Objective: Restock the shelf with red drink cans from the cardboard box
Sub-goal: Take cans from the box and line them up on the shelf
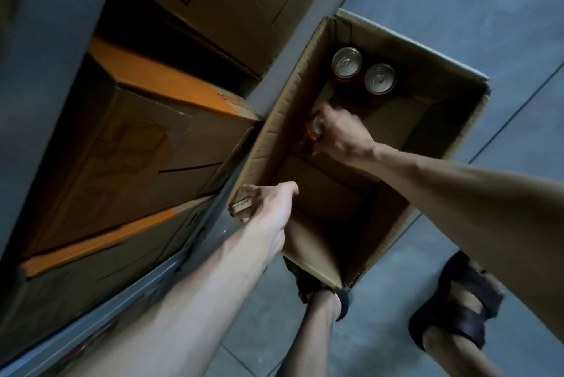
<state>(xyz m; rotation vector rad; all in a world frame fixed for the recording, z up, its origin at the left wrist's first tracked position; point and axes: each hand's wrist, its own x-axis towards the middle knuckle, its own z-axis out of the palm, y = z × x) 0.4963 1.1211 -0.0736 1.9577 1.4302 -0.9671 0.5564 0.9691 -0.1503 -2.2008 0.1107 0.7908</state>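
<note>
An open cardboard box [433,120] stands on the floor below me. Two red drink cans [346,63] [380,79] stand upright in its far corner, silver tops up. My right hand [341,132] reaches down inside the box and is closed around the top of a third red can [314,131], which is mostly hidden by my fingers. My left hand [270,205] grips the box's near left flap at its corner. The rest of the box's bottom is bare cardboard.
To the left, a grey metal shelf post [274,77] and a shelf packed with brown and orange cardboard cartons [128,147]. Grey tiled floor [457,10] lies to the right. My feet in dark sandals [457,300] stand beside the box's near end.
</note>
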